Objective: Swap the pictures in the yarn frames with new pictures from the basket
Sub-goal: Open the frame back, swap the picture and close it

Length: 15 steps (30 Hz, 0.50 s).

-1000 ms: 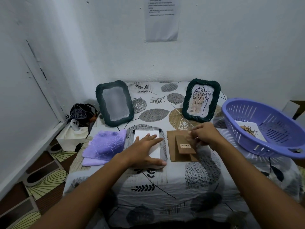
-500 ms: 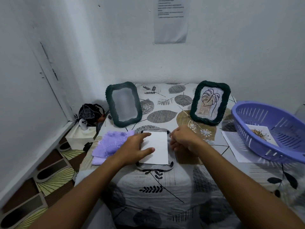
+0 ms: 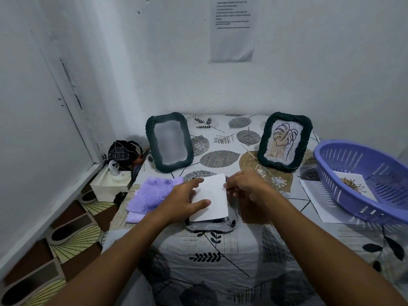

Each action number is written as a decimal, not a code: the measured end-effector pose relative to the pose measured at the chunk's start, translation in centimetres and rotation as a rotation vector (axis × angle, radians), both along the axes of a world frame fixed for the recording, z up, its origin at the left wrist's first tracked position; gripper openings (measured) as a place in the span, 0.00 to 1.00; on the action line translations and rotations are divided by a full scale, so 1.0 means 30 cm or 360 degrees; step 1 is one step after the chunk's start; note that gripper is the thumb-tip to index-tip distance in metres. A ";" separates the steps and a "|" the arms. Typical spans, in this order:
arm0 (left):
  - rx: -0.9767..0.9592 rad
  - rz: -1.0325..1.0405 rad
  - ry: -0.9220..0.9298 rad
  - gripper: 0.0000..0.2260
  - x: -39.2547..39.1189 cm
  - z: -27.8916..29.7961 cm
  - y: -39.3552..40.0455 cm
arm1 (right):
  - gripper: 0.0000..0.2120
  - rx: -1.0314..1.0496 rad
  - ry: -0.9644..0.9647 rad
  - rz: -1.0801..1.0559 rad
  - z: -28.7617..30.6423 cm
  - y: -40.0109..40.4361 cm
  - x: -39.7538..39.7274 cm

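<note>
From the head view, my left hand (image 3: 183,200) rests flat-fingered on the white picture (image 3: 213,196), released grip; it lies face-down over the flat frame (image 3: 210,225) on the worktop (image 3: 220,261). My right hand (image 3: 245,184) pinches its edge. Pulling unevenly could crease it or drag the frame.

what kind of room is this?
Likely a home corner set up for recording: a table under a leaf-print cloth against bare white walls, a printed instruction sheet taped up, patterned floor mats beside it.
</note>
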<state>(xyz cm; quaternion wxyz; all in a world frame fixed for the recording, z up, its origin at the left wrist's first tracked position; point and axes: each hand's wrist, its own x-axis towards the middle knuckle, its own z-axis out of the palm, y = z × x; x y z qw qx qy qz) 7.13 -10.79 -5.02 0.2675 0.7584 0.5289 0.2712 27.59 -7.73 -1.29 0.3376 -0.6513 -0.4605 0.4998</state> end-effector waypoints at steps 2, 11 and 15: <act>-0.0005 -0.0002 0.0009 0.32 0.001 0.004 -0.002 | 0.08 -0.0026 0.0027 0.0010 0.005 -0.002 -0.006; -0.0008 -0.0013 0.0022 0.32 0.005 0.014 -0.006 | 0.08 -0.0044 -0.0242 0.0073 -0.001 0.014 -0.014; 0.0022 -0.0027 0.0071 0.31 0.006 0.017 -0.007 | 0.05 -0.0031 -0.0353 0.0091 -0.004 0.018 -0.003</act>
